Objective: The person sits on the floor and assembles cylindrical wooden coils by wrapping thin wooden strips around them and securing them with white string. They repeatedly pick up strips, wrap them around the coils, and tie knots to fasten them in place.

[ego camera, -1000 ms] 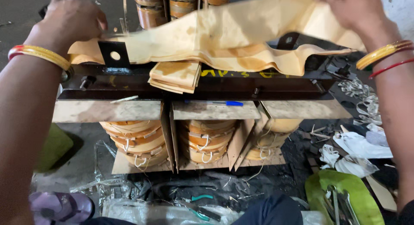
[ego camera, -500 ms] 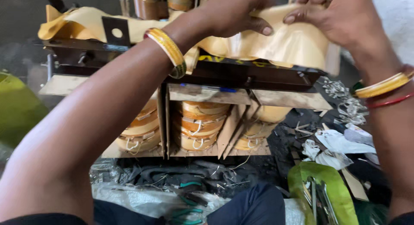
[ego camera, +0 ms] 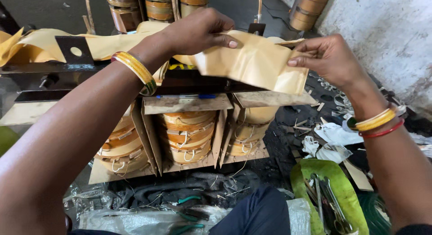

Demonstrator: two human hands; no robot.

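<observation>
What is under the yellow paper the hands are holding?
Under the yellow paper sits a dark metal frame, with cardboard flaps and three tape-wrapped coils below. The paper covers the frame's top right part.

Littered dark floor [ego camera: 288, 127] under transformer [ego camera: 189, 131], green tray [ego camera: 335, 183].

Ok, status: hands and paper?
Left hand and right hand both grip the tan paper sheet, held above the wound coils. Nothing in between.

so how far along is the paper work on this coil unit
Done: tan paper strip already lies draped along the dark top bar. In hand: left hand and right hand hold a tan paper sheet over the right end. Left: the three wound coils below remain bare between card dividers.
</observation>
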